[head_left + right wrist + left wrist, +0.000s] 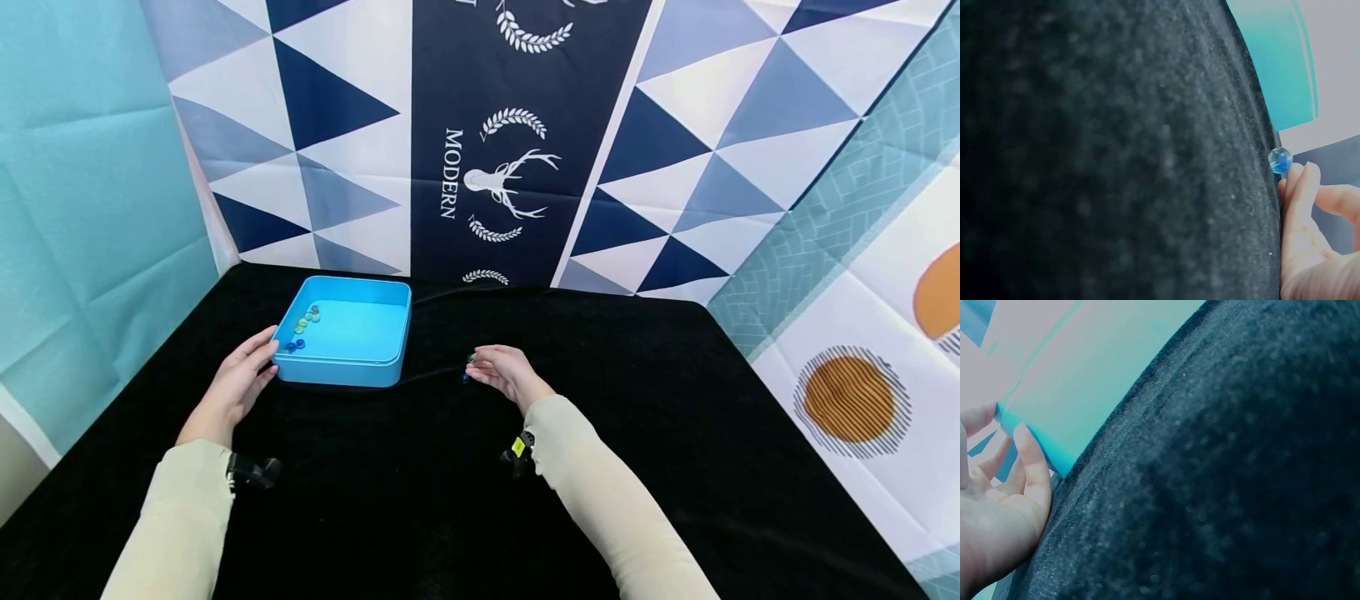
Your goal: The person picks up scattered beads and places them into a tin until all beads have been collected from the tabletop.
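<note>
A light blue square box (343, 372) stands at the left of the black cloth. My left hand (238, 379) grips its near left corner, fingertips at the rim and side wall; the left wrist view shows this hand (1007, 506) at the box edge (1054, 453). Inside lie several glass marbles (301, 326), blue and yellowish green. My right hand (504, 373) is low over the cloth, right of the box, with a small greenish marble (471, 358) between its fingertips. A clear and blue marble (1280, 160) is just beyond the fingertips of this hand (1313, 244).
Black cloth (390, 500) covers the table. Behind it hangs a patterned curtain (337, 108) with triangles and a deer print. Pale blue fabric (90, 183) hangs at the left, and a printed sheet (847, 400) at the right. Both wrists wear dark camera straps.
</note>
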{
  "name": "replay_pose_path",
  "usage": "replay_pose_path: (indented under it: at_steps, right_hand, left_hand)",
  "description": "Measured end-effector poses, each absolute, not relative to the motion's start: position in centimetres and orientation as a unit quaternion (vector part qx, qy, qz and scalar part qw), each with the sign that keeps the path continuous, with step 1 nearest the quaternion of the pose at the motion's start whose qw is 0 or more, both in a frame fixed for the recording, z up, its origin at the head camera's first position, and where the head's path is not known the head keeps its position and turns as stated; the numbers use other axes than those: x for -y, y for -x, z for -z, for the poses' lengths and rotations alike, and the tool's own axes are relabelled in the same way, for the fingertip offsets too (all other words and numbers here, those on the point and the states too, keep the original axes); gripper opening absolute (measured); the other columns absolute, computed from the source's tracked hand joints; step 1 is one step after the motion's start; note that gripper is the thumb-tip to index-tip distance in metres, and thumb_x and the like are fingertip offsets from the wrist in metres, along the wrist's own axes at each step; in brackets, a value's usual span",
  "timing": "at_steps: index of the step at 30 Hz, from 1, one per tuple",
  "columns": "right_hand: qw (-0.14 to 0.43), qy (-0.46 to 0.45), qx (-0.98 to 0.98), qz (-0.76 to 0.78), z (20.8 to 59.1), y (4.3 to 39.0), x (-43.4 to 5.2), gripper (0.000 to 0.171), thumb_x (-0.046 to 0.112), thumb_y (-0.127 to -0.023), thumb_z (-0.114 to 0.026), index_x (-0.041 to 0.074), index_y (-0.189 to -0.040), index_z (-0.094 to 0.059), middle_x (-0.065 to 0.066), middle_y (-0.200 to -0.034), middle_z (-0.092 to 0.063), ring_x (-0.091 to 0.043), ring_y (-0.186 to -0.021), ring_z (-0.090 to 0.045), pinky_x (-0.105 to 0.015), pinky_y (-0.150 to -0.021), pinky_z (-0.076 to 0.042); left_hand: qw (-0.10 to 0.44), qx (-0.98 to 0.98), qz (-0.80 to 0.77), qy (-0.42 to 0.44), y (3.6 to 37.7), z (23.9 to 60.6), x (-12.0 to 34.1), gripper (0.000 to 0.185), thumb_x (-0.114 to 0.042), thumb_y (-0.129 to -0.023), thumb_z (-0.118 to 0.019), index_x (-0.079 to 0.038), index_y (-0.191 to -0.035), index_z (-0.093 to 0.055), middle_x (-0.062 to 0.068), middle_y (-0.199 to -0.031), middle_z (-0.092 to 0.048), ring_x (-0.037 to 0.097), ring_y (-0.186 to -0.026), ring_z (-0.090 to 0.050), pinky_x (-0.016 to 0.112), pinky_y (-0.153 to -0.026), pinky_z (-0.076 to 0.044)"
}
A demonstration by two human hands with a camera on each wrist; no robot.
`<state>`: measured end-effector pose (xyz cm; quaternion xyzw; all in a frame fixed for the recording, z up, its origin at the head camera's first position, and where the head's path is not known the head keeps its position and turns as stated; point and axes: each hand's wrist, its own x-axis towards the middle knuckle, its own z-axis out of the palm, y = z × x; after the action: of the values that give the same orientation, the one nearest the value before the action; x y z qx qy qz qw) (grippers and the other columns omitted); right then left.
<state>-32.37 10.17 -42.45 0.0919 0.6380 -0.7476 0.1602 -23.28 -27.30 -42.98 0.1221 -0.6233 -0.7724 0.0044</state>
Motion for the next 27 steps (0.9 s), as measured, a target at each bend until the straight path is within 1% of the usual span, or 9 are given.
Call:
replay_pose_path:
  at_steps: [5, 13, 23, 27]
  right_hand:
    - [0.155, -0.097, -0.646, 0.741, 42.55, 32.65, -9.96, 0.027, -0.008, -0.086, -0.056, -0.012, -0.113, -0.054, -0.012, -0.078, -0.062, -0.016, -0.066, -0.063, -0.025, -0.067, -0.053]
    - [0.149, -0.1, -0.659, 0.73, 42.4, 32.66, -9.74, 0.019, -0.01, -0.086, -0.057, -0.014, -0.104, -0.059, -0.011, -0.069, -0.063, -0.015, -0.061, -0.063, -0.023, -0.062, -0.053]
    - [0.136, -0.106, -0.645, 0.745, 42.59, 32.49, -9.98, 0.018, -0.01, -0.085, -0.058, -0.014, -0.102, -0.059, -0.011, -0.069, -0.064, -0.015, -0.061, -0.063, -0.023, -0.064, -0.053]
    - [0.124, -0.104, -0.633, 0.757, 42.68, 32.25, -9.99, 0.019, -0.011, -0.085, -0.057, -0.014, -0.103, -0.058, -0.011, -0.07, -0.064, -0.015, -0.061, -0.063, -0.024, -0.063, -0.053]
  left_hand:
    - [0.004, 0.62, 0.776, -0.118, 23.26, 42.92, 27.29, 0.068, -0.038, -0.091, -0.059, -0.019, -0.148, -0.028, 0.002, -0.153, -0.018, 0.008, -0.11, -0.039, 0.011, -0.076, -0.043]
    - [0.002, 0.615, 0.78, -0.117, 23.22, 43.08, 27.35, 0.067, -0.037, -0.092, -0.058, -0.019, -0.148, -0.027, 0.002, -0.153, -0.018, 0.006, -0.109, -0.039, 0.011, -0.077, -0.043]
    - [0.006, 0.618, 0.778, -0.118, 23.3, 43.11, 27.3, 0.066, -0.036, -0.092, -0.058, -0.018, -0.148, -0.027, 0.003, -0.152, -0.019, 0.006, -0.107, -0.04, 0.011, -0.077, -0.043]
    - [0.005, 0.621, 0.774, -0.12, 23.23, 43.14, 27.35, 0.068, -0.038, -0.091, -0.058, -0.019, -0.148, -0.027, 0.003, -0.153, -0.018, 0.008, -0.109, -0.039, 0.011, -0.076, -0.043]
